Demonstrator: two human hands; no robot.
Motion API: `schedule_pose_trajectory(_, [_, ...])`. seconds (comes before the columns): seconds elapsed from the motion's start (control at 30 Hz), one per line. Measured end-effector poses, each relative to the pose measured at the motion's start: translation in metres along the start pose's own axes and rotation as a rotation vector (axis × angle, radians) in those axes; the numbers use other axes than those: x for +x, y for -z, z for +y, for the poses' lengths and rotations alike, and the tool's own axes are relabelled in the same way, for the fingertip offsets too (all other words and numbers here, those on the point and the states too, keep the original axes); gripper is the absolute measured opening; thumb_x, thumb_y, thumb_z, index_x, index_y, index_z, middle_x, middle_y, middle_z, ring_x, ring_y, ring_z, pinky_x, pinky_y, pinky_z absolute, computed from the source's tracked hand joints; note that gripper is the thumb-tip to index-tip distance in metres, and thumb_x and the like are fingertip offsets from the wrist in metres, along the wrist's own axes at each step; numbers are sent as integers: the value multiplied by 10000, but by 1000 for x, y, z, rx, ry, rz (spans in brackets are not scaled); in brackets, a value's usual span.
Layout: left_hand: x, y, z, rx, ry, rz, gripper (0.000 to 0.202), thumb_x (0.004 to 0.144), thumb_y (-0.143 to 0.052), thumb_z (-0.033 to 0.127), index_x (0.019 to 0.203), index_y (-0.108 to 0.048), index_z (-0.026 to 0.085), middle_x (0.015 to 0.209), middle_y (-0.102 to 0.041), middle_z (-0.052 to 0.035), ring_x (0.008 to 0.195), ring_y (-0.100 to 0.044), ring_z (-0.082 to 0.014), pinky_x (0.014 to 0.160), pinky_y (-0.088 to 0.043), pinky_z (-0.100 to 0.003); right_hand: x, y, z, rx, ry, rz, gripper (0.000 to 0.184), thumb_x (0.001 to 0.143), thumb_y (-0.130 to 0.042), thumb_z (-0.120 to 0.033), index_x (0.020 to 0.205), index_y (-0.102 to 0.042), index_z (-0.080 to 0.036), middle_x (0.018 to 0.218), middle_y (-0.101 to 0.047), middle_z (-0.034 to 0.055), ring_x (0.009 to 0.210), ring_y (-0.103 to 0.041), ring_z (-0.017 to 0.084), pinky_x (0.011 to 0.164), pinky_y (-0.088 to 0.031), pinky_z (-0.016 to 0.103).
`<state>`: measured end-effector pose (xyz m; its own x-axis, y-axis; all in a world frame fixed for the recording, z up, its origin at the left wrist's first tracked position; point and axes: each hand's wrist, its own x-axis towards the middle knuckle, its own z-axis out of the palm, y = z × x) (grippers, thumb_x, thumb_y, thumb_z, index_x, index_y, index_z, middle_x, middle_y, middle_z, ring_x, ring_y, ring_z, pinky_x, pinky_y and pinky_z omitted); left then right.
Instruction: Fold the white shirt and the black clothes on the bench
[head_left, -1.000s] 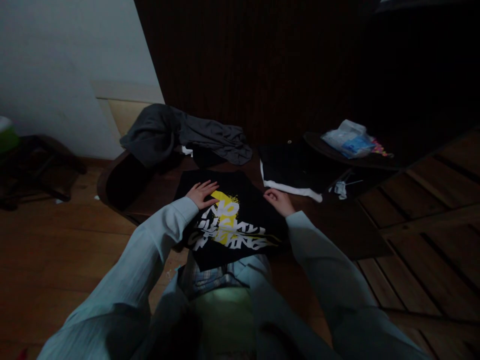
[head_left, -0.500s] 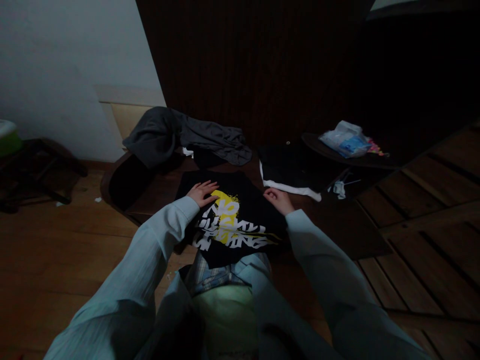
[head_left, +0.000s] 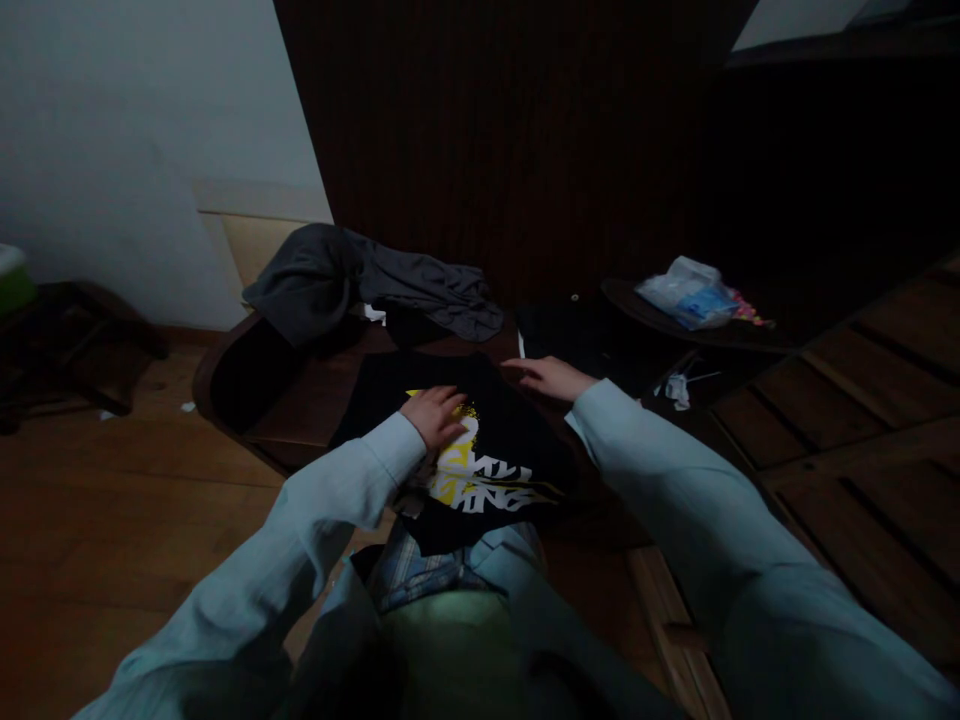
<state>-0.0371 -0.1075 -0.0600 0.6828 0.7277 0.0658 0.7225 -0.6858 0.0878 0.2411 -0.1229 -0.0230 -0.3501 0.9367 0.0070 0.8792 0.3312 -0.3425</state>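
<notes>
A black T-shirt [head_left: 487, 400] with a yellow and white print lies spread over the front of a dark wooden bench [head_left: 292, 405], its lower edge hanging toward my lap. My left hand [head_left: 436, 415] rests flat on the print, fingers extended, and its sleeve hides part of the lettering. Over the shirt's upper right side is my right hand [head_left: 553, 378], fingers stretched out to the left and holding nothing. Whether it touches the cloth I cannot tell. Just behind it lies a folded black garment [head_left: 562, 330] with a white edge, partly hidden by that hand.
A crumpled grey garment [head_left: 315, 280] lies along the bench's back left. At the right, a plastic bag [head_left: 690, 295] sits on a dark raised surface, with a small white crumpled item [head_left: 677, 390] below it. A dark stool [head_left: 82, 320] stands far left. Wooden slats [head_left: 862, 410] run along the right.
My left hand has slid right and slightly down across the print. My right hand has risen a little, and its fingers have gone from curled at the shirt's edge to stretched out.
</notes>
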Motion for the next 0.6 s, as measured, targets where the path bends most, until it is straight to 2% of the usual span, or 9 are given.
schedule_pose_trajectory(0.1, [-9, -5, 42, -158, -190, 2, 513, 763, -484, 407, 1221, -437, 181, 1253, -471, -107, 1104, -465, -241, 910, -391, -358, 24, 0, -20, -135, 149, -57, 477, 720, -501, -98, 1152, -527, -299, 859, -614, 15, 758, -564, 141, 667, -401, 232])
schedule_pose_trajectory(0.2, [-18, -18, 66, -240, -270, 52, 457, 760, -498, 393, 1166, -487, 183, 1185, -526, -94, 1053, -493, -231, 876, -422, -355, 43, -8, -36, -255, 229, -190, 361, 669, -555, -83, 956, -649, -280, 892, -620, 25, 817, -571, 162, 656, -401, 227])
schedule_pose_trajectory(0.27, [-21, -27, 69, -266, -278, 102, 407, 769, -488, 416, 1104, -536, 190, 1148, -554, -87, 1034, -498, -235, 871, -423, -376, 52, -7, -37, -321, 211, -238, 255, 653, -585, -108, 833, -677, -263, 844, -634, 25, 800, -579, 170, 628, -401, 229])
schedule_pose_trajectory(0.4, [-21, -39, 62, -295, -297, 183, 351, 825, -411, 418, 1047, -573, 200, 1122, -579, -66, 1022, -502, -218, 881, -417, -372, 68, 9, -22, -414, 23, -136, 217, 677, -567, -127, 836, -671, -233, 871, -653, 59, 824, -591, 207, 616, -411, 257])
schedule_pose_trajectory(0.5, [-16, -41, 59, -266, -309, 196, 326, 856, -367, 368, 1034, -580, 196, 1096, -596, -64, 998, -516, -206, 865, -431, -362, 76, 19, -9, -460, -124, -125, 226, 680, -544, -104, 830, -677, -208, 869, -662, 86, 819, -602, 226, 608, -420, 268])
schedule_pose_trajectory(0.6, [-10, -41, 57, -216, -330, 174, 278, 856, -376, 293, 1002, -586, 184, 1059, -614, -71, 970, -533, -208, 828, -457, -360, 80, 19, -3, -468, -167, -151, 230, 672, -535, -86, 813, -682, -193, 867, -666, 99, 812, -610, 228, 617, -430, 268])
